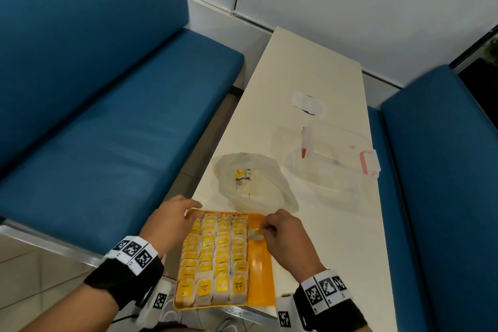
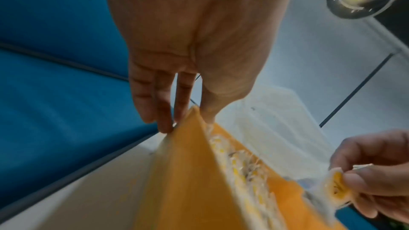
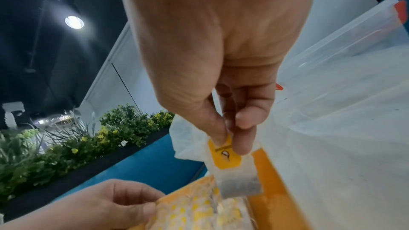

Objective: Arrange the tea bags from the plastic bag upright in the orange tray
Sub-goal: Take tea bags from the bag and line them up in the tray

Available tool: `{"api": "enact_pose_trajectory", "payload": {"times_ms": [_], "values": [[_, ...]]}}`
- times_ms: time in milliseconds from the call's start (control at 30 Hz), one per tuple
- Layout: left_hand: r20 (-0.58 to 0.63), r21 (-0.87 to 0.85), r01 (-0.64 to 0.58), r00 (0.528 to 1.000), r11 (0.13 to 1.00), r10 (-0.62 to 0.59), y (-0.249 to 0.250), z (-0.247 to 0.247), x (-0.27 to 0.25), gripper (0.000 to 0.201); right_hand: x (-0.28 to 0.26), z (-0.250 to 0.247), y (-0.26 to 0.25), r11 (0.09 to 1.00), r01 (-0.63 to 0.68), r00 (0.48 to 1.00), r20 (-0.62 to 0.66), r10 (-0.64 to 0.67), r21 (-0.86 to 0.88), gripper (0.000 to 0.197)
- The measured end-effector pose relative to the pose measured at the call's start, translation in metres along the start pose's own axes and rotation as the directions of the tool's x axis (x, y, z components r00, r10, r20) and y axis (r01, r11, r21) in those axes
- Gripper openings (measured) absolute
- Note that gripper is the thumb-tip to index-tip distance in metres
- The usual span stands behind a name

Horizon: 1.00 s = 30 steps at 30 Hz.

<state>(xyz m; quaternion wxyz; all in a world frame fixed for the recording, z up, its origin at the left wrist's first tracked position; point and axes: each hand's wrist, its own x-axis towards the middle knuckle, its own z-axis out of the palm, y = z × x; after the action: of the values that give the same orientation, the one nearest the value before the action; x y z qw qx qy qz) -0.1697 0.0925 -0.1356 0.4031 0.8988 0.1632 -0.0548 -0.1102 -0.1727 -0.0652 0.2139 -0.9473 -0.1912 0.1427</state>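
Most of the job looks done. The orange tray sits at the near edge of the worktop, and four rows of tea bags already stand upright in it, filling its left and middle part. Only the lane along the tray's right side shows bare orange floor, so I judge that this last column is what remains to be filled. Beyond the tray, the plastic bag lies open on the worktop with what look like a few more tea bags inside, so some trips are left.

The left hand reaches over the tray's far left corner; its fingers are fairly straight and press against the outside of the tray wall, steadying it rather than closing round anything.

The right hand hovers above the far end of the empty right lane. Its thumb and forefinger pinch one tea bag by the yellow tag at its top, so the pouch hangs down, just over the tray and not yet set in.
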Motion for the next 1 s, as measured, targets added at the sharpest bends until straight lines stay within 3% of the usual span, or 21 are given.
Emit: {"api": "enact_pose_trajectory", "payload": {"times_ms": [133,300,700,1000], "values": [[0.006,-0.106,-0.034,0.999,0.994,0.034,-0.011,0.009,-0.006,0.016,-0.003,0.005,0.011,0.995,-0.04,0.997,0.059,0.046,-0.094,0.018],[0.027,-0.101,-0.049,0.998,0.994,0.052,-0.012,0.016,-0.01,0.017,-0.002,0.018,0.017,0.987,-0.054,0.995,0.074,0.066,-0.154,0.015],[0.047,-0.108,-0.06,0.997,0.992,0.065,-0.013,0.019,-0.014,0.018,-0.001,0.038,0.036,0.998,-0.023,1.0,-0.001,0.023,-0.065,0.01],[0.068,-0.068,-0.07,0.995,0.995,0.074,-0.012,0.017,-0.016,0.018,0.003,0.042,0.034,0.995,-0.084,0.995,-0.053,0.082,-0.045,0.013]]}}
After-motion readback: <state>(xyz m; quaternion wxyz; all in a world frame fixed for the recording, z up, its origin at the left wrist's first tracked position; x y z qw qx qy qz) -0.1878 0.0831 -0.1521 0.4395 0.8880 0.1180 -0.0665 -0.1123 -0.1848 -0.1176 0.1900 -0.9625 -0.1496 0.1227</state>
